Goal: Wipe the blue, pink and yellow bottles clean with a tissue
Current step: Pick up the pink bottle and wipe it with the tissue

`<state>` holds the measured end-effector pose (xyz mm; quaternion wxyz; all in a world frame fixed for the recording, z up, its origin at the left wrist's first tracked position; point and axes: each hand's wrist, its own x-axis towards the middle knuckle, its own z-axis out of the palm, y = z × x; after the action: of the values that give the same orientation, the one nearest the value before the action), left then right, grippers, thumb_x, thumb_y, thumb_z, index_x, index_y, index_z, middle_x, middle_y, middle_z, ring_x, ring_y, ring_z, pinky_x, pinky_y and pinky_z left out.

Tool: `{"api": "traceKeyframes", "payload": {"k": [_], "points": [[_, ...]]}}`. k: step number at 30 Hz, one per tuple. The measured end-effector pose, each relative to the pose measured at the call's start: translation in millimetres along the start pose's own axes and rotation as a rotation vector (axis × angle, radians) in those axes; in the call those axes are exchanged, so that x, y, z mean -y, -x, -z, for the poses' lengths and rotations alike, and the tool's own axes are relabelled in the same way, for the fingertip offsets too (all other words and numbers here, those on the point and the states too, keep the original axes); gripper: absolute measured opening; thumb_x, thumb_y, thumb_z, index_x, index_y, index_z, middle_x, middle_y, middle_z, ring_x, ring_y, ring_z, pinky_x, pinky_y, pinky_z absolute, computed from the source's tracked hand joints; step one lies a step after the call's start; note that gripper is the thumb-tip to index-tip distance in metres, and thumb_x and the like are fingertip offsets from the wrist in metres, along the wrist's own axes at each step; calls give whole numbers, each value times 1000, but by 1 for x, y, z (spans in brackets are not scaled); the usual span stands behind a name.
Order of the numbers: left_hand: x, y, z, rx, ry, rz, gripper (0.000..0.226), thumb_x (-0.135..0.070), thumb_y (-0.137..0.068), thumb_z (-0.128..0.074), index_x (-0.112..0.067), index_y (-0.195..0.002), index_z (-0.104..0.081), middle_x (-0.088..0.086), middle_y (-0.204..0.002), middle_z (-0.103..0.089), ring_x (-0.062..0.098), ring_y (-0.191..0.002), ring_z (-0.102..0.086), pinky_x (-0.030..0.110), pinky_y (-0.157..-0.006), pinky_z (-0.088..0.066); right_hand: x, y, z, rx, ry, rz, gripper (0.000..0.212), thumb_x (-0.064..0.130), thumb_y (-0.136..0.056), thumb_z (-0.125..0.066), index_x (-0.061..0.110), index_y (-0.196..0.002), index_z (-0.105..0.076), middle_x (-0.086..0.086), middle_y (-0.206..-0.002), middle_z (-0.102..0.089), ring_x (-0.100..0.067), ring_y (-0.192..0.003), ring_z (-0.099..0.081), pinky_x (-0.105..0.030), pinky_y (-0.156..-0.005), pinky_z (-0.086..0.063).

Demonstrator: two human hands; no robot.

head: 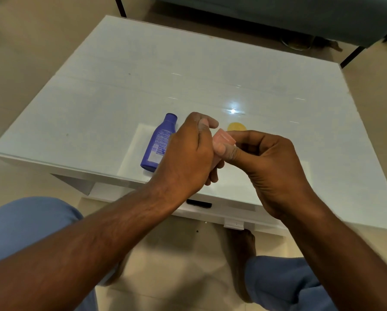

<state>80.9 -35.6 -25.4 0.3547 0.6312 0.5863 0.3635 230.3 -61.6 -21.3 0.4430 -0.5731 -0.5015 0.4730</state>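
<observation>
- The pink bottle [221,140] is gripped by both the left hand [185,158] and the right hand [271,167], above the table's [120,75] near edge.
- The blue bottle [157,143] is seen lying by that edge, left of the hands.
- The yellow bottle [236,126] is mostly hidden behind them.

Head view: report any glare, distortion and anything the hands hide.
Head view: a bright light spot glares on the glossy white table; wide-angle bending curves the table edges; the left hand and right hand cover most of the pink bottle and all but the top of the yellow bottle; the blue bottle shows clearly.
</observation>
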Motion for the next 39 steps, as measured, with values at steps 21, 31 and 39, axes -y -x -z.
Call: {"api": "traceKeyframes", "payload": {"k": [21,31,39], "points": [[-1,-14,37,444,361,179,38,-42,-97,-49,-19,-126,-57,5,-111,-71,19,-86,-75,30,-72,-62,7,-11,9,-129,-482,-134,35,21,-95,-69,3,-125,-73,-11,-115,-80,-23,-106,-77,-32,-97,-62],[12,-4,21,175,-149,-270,33,-32,-93,-65,-36,-125,-61,-18,-83,-67,4,-72,-68,19,-71,-60,-3,-12,13,-207,-318,-149,54,29,-75,-80,5,-123,-76,-8,-114,-81,-24,-107,-79,-42,-104,-61],[18,-5,15,105,-175,-324,44,-30,-95,-62,-26,-139,-55,-6,-120,-70,8,-91,-68,30,-95,-55,-9,-14,16,-257,-369,-158,39,26,-67,-83,7,-101,-81,-10,-97,-83,-23,-91,-82,-38,-98,-64]]}}
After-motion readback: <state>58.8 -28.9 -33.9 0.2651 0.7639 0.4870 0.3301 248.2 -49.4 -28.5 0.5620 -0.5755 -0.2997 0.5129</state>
